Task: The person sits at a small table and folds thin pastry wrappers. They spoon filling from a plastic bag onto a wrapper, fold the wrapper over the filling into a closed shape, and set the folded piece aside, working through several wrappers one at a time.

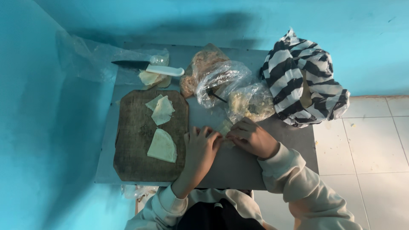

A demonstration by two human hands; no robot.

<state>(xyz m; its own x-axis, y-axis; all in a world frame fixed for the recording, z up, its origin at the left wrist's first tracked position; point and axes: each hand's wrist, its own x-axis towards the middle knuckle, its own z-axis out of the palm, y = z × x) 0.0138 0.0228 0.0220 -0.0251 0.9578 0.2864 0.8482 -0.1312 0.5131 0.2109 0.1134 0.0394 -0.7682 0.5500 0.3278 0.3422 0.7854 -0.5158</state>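
1. At frame centre, on the grey desk (238, 166), both hands pinch 1 small pale dough piece (224, 126).
2. Left hand (202, 147) and right hand (252, 137) meet fingertip to fingertip; the piece lies between them, poking toward the upper frame.
3. Left of them, a wooden board (136, 140) carries more pale pieces.

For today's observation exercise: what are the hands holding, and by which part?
Both hands, left hand and right hand, pinch a small pale wrapper at its near edge.
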